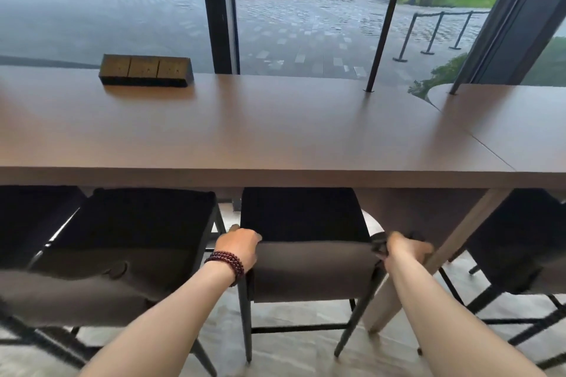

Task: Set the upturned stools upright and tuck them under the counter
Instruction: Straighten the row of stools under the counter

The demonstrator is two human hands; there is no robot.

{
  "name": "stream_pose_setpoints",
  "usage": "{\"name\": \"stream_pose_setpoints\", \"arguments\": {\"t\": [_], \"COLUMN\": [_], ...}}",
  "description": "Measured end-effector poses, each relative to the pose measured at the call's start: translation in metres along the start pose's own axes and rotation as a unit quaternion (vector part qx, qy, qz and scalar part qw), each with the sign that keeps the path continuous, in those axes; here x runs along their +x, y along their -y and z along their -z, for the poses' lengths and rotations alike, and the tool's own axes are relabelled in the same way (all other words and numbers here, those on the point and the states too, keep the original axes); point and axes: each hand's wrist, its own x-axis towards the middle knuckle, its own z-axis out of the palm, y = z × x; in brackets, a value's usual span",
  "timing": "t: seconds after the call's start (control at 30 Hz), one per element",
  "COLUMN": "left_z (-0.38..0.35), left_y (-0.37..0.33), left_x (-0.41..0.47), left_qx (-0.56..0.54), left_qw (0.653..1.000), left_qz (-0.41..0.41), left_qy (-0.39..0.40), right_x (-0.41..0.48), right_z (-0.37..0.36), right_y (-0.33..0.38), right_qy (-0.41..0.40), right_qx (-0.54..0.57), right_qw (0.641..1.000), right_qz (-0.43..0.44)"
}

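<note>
Left hand point(242, 246) grips the stool's point(306, 269) near edge, right hand point(405, 249) seemingly too; skewed pushing could hit the counter leg point(450, 249).

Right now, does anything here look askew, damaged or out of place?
Nothing spilled or broken. The middle stool, held by the left hand and right hand, stands square to the counter. The left stool looks turned slightly askew, though the wide lens may exaggerate it.

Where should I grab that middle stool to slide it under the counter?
Probably the low backrest, gripped at both ends from your side, as the left hand and right hand do here: it faces you, while the seat lies beneath the counter.
</note>
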Motion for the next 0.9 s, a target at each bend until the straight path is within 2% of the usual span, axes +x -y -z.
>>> {"name": "stream_pose_setpoints", "arguments": {"t": [0.27, 0.47, 0.67, 0.77, 0.9], "left_z": [-0.002, 0.001, 0.004, 0.009, 0.017], "left_y": [0.008, 0.004, 0.003, 0.001, -0.003], "left_x": [-0.018, -0.029, -0.028, -0.027, -0.020], "left_qx": [0.005, 0.057, 0.056, 0.043, 0.012], "left_qw": [1.000, 0.998, 0.998, 0.999, 0.997], "left_qz": [0.008, -0.005, 0.002, 0.007, -0.003], "left_qy": [-0.030, -0.015, -0.004, 0.016, 0.078], "right_x": [-0.015, -0.021, -0.020, -0.021, -0.017], "right_z": [0.013, 0.030, 0.029, 0.030, 0.037], "right_y": [-0.015, -0.014, -0.016, -0.013, -0.004], "right_qy": [-0.044, -0.037, -0.014, -0.003, 0.004], "right_qx": [-0.003, -0.019, -0.033, -0.033, -0.048], "right_qw": [0.998, 0.998, 0.999, 0.999, 0.999], "right_qz": [0.040, 0.039, 0.032, 0.022, 0.001]}}
